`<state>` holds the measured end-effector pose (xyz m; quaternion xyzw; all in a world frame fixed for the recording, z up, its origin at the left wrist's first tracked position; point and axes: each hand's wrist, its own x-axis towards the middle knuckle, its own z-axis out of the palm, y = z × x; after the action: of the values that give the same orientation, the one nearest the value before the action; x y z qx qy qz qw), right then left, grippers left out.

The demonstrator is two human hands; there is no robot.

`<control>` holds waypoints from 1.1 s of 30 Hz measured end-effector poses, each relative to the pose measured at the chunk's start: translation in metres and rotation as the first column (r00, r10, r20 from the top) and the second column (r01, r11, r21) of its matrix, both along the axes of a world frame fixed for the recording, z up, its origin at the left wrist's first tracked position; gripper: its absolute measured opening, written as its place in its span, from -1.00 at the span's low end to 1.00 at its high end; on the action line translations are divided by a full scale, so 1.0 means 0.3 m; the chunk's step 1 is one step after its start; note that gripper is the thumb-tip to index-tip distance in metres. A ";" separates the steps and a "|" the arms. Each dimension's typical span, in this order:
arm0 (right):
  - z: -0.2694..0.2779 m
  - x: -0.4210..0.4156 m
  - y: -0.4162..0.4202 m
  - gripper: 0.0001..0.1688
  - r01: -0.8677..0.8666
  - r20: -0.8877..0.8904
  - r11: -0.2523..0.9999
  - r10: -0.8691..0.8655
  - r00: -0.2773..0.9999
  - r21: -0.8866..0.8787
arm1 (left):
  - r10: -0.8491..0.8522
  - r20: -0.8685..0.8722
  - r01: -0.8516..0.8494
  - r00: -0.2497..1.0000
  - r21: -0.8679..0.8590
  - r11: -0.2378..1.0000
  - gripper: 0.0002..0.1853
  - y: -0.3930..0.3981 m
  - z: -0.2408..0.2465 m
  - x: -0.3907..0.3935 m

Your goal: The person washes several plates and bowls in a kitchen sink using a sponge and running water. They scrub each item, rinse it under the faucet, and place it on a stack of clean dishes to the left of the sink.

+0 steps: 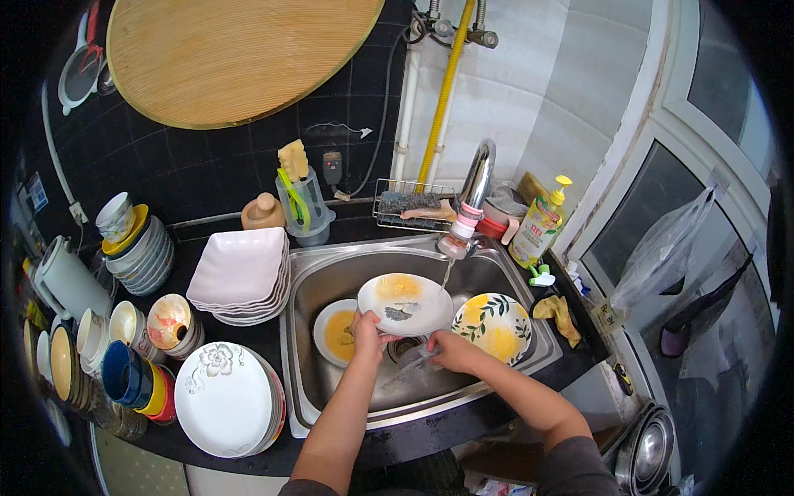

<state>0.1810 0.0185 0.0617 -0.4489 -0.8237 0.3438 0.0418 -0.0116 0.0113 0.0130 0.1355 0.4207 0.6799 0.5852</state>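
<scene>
A white ceramic plate with a yellow patch and a grey leaf print [406,304] is gripped at its left edge by my left hand [370,338], tilted under the chrome faucet [477,180]. Water runs from the spout onto the plate's right side. My right hand [450,352] is just below the plate's right edge, shut on a thin, blurred translucent thing [414,363] whose kind I cannot tell. Inside the steel sink [384,403], a plate with a yellow centre [329,335] lies at left. A plate with yellow patches and green leaves [496,325] rests at right.
Square white dishes [239,266], round plates [223,397] and several bowls [170,325] crowd the black counter at left. Behind the sink are a wire rack [412,208] and a plastic utensil holder [307,208]. A dish soap bottle [539,226] and yellow cloth [558,317] are at right.
</scene>
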 end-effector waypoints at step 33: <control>-0.045 -0.086 0.101 -0.81 -0.162 -0.206 0.960 0.211 0.956 0.229 | 0.086 -0.170 -0.066 0.982 0.116 0.991 -0.43 0.011 -0.089 0.070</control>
<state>0.1553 0.0489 0.0481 -0.3194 -0.8840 0.3066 0.1504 0.0094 0.0147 -0.0138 0.2104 0.4371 0.7094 0.5113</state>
